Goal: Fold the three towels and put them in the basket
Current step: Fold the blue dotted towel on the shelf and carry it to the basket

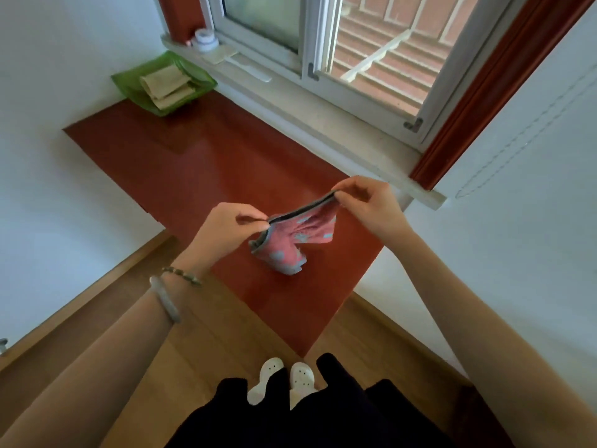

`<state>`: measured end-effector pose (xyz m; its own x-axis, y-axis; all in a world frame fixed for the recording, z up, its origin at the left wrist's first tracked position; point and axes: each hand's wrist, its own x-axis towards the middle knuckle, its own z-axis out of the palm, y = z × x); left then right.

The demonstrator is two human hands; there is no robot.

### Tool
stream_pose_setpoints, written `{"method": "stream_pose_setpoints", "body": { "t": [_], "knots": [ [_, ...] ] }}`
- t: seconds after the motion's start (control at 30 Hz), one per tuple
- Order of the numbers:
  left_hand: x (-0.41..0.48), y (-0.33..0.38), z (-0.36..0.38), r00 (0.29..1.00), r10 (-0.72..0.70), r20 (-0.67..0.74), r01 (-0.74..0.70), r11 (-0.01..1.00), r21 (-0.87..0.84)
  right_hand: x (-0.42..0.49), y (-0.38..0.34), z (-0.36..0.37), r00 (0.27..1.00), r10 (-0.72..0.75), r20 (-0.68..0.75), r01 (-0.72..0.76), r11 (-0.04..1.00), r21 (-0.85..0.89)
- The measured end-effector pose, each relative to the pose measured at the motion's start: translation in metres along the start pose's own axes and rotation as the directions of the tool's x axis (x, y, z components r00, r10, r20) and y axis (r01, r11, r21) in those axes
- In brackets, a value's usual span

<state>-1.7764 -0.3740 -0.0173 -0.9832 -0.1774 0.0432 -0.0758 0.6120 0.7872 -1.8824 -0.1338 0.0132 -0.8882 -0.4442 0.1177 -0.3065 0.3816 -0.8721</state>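
Observation:
A pink towel (290, 240) with pale blue spots and a grey hem hangs over the near part of the red table (200, 169). My left hand (226, 231) pinches its hem at one corner. My right hand (371, 205) pinches the hem at the other corner, stretching the edge between them. The towel's lower part droops crumpled onto the table. At the far left corner stands a green basket (129, 88) holding two folded beige towels (166, 87), one on the other.
A window sill (323, 111) runs along the table's far side, with a small white jar (204, 40) at its left end. White walls close in on both sides. Wooden floor and my white slippers (284, 379) lie below.

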Motion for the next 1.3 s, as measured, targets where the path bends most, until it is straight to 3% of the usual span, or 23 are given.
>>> {"method": "stream_pose_setpoints", "body": {
  "t": [0.23,0.53,0.9,1.0,1.1,1.3],
  "knots": [
    [0.028,0.036,-0.035,0.994,0.110,-0.016,-0.109,0.992,0.057,0.009,-0.017,-0.022,0.998,-0.044,-0.039,0.041,0.997,-0.071],
    [0.057,0.080,-0.060,0.965,0.263,-0.014,-0.260,0.960,0.108,0.016,-0.030,-0.031,0.999,0.026,-0.025,-0.028,0.994,-0.106],
    [0.081,0.104,-0.094,0.952,0.302,0.054,-0.305,0.948,0.091,0.035,-0.074,-0.052,0.996,0.071,0.050,-0.081,0.967,0.240],
    [0.071,0.093,-0.092,0.955,0.224,0.196,-0.240,0.969,0.063,0.039,-0.079,-0.053,0.999,0.048,0.011,-0.050,0.968,0.245],
    [0.058,0.076,-0.078,0.939,0.121,0.322,-0.163,0.981,0.106,0.042,-0.078,-0.049,1.000,-0.005,0.019,0.003,0.995,0.104],
    [0.047,0.035,-0.059,0.896,-0.033,0.444,-0.068,0.975,0.210,0.036,-0.078,-0.036,0.996,-0.058,0.069,0.062,0.997,-0.049]
  ]
}}
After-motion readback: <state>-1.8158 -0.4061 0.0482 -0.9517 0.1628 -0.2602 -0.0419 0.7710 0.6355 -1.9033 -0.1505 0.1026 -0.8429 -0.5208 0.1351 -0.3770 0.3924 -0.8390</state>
